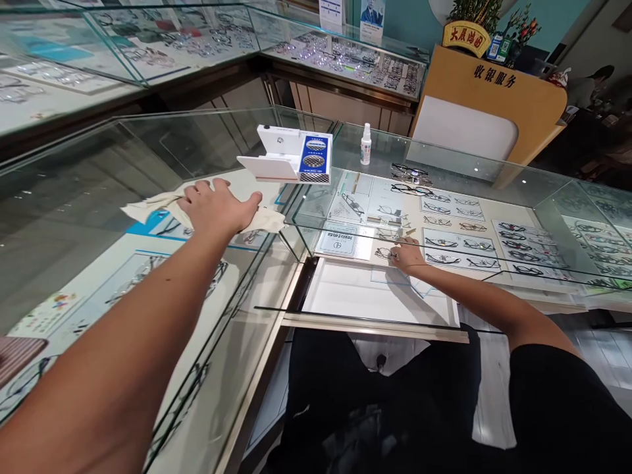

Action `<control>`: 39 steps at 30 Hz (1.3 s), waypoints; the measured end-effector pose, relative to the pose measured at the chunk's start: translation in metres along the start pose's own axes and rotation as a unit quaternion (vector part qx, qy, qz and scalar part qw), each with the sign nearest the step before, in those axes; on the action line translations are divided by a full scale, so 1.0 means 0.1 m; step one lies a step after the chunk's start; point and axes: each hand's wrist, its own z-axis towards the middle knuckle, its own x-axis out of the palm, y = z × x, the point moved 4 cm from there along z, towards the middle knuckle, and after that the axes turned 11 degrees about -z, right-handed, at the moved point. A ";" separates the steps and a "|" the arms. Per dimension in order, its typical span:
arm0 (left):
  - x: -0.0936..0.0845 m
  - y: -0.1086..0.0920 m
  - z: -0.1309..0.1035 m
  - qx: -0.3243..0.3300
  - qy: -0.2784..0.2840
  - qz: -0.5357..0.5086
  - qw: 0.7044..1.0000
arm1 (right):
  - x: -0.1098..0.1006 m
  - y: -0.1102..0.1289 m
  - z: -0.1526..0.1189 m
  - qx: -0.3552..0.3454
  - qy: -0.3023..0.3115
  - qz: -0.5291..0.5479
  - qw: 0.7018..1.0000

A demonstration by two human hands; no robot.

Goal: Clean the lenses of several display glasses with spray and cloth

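My left hand [214, 205] lies spread over a cream cloth [269, 220] on the glass counter top, pressing it from above. Inside the open display case, my right hand [409, 255] has its fingers bent at a pair of thin-framed glasses [384, 253]; whether they grip it is hard to tell. A pulled-out white drawer [345, 296] lies below that hand. Near my left hand, on the glass, stands an open white and blue box [315, 158].
A white spray bottle [365, 145] stands on the glass beyond the box. Dark-framed glasses [411, 190] lie at centre right. Glass cases with rows of glasses [526, 247] extend right. Behind are a yellow service desk [494, 99] and a person [590, 89].
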 end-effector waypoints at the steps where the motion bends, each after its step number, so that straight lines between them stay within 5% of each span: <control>1: -0.03 -0.01 -0.02 -0.021 -0.007 -0.001 1.000 | -0.08 0.08 -0.08 -0.025 0.005 0.014 1.000; 5: -0.10 -0.10 -0.11 -0.043 -0.006 -0.004 0.999 | -0.46 0.49 -0.52 -0.184 0.045 0.086 0.978; 8: -0.11 -0.11 -0.12 -0.049 -0.004 -0.004 0.999 | -0.88 0.56 -0.71 -0.236 0.044 0.117 0.964; 12: -0.10 -0.09 -0.11 -0.049 -0.002 -0.007 0.999 | -1.56 0.05 -0.46 -0.153 -0.067 0.108 0.980; 15: -0.10 -0.10 -0.11 -0.047 -0.002 -0.007 0.999 | -1.89 -0.52 -0.04 -0.043 -0.155 -0.036 0.986; 20: -0.12 -0.12 -0.13 -0.042 0.003 -0.010 0.999 | -1.85 -1.00 0.59 -0.019 -0.105 -0.076 0.991; 27: -0.09 -0.07 -0.09 -0.032 -0.006 -0.026 0.999 | -1.71 -1.15 1.00 -0.007 -0.062 -0.071 0.996; 34: -0.02 0.02 -0.04 -0.016 -0.022 -0.063 0.998 | -1.69 -1.16 1.13 0.005 -0.076 -0.050 0.996; 39: -0.04 0.00 -0.04 -0.020 -0.020 -0.055 0.998 | -1.78 -1.02 0.88 -0.003 -0.120 -0.008 0.993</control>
